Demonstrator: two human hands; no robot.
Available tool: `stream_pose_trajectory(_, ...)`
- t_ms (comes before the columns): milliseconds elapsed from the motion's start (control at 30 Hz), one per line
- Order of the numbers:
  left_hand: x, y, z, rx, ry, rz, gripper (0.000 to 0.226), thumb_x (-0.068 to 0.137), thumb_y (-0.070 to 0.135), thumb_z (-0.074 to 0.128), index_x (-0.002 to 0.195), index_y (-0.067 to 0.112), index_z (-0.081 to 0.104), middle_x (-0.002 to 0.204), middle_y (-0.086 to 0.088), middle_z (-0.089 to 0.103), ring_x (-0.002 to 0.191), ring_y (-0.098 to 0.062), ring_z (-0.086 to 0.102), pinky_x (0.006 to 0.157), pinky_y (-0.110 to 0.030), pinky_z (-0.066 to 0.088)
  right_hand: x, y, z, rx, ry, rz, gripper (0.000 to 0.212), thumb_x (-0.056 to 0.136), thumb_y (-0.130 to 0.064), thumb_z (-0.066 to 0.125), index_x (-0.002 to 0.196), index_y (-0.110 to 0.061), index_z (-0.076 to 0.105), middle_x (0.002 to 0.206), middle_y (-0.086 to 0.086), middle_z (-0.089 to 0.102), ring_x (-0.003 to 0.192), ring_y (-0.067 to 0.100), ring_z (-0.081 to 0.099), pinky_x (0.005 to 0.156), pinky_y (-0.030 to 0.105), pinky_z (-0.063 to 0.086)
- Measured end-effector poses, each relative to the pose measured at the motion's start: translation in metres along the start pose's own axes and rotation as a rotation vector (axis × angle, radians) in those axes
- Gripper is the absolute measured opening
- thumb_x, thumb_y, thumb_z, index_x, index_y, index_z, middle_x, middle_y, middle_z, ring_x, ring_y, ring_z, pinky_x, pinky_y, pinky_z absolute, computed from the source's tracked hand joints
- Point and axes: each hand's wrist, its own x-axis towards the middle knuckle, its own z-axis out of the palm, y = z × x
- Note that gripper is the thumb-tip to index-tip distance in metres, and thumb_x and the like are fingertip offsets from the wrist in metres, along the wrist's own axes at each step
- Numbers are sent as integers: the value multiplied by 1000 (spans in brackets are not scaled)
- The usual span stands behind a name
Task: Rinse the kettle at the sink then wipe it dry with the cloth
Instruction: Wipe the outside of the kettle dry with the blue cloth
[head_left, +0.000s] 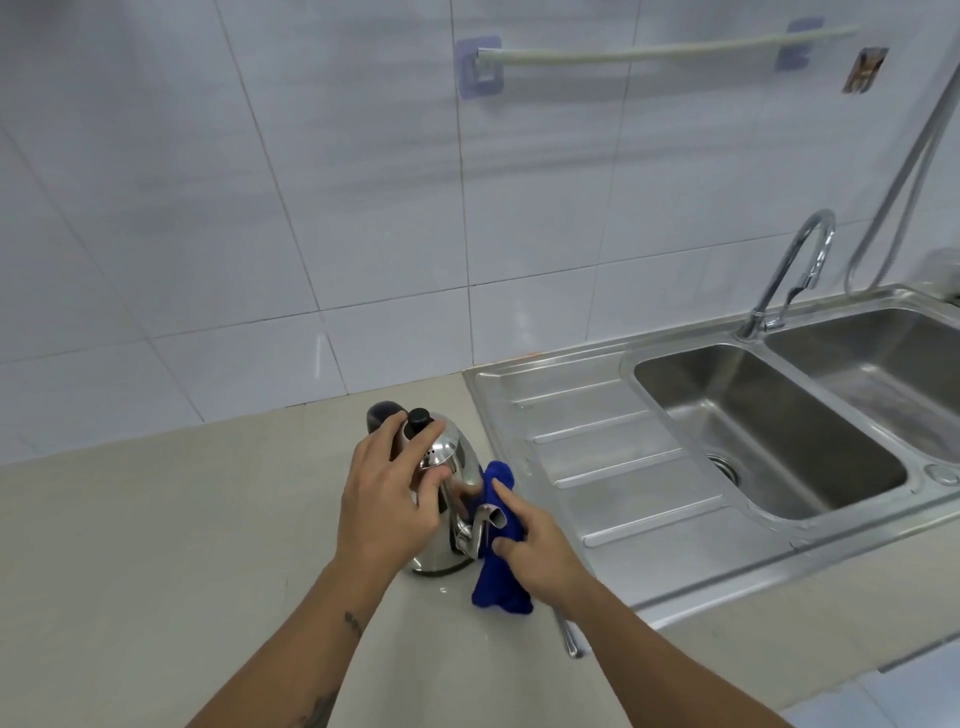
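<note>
1. The kettle (449, 499) is standing upright on the surface (156, 545), near its right edge where the sink (769, 431) begins.
2. The left hand (387, 496) is gripping the kettle's top, fingers (426, 441) wrapping beside the black lid knob (418, 420).
3. The right hand (537, 545) is pressing the blue cloth (496, 577) against the kettle's side, fingers clenching the fabric.
4. The faucet (795, 270) is rising behind the sink basins.

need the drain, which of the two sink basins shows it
The left steel basin, next to the ribbed draining board; its drain sits at the front-left corner. The right basin shows none.
</note>
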Motion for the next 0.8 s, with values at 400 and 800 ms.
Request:
stream_pose_trajectory(400,2,35,5,170,27,-132,45,90,40,59,134,32,54,133,-11,49,118,-29,47,91,-41,50,-44,-28,-9,200,243,-179,70,93,4,55,136,-50,51,118,-21,67,100,14,68,91,26,56)
stream_pose_trajectory(800,22,3,-28,68,-321,21,68,83,38,67,142,43,36,148,11,35,134,-19,33,114,-41,30,-31,-43,-3,76,310,-68,62,95,2,51,144,-35,49,128,-8,60,112,16,61,104,39,50)
